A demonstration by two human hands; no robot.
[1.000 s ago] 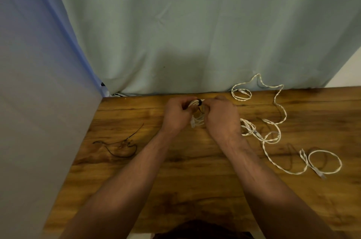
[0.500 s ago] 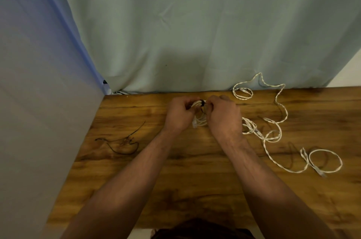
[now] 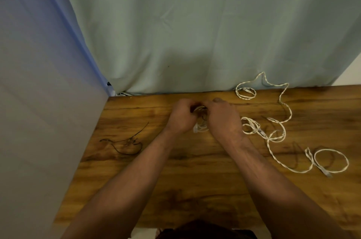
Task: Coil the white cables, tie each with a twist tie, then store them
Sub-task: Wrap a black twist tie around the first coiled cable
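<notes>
1. The left hand (image 3: 181,118) and right hand (image 3: 222,119) meet near the far edge of the table (image 3: 195,170), knuckles up, fingers curled in.
2. Between them sits a small white coil (image 3: 200,126); both hands pinch its top, where a dark tie (image 3: 204,116) shows as a thin loop. Most of the coil is hidden by the fingers – only its lower end and connector peek out below.
3. To the right, a long loose cable (image 3: 277,135) lies in twists and loops across the wood, from a small loop at the curtain (image 3: 175,33) to a round loop near the right edge.
4. Left of the hands, well apart, spare ties (image 3: 125,143) lie in a dark tangle on the table.
5. A pale panel (image 3: 39,101) borders the table on the left.
</notes>
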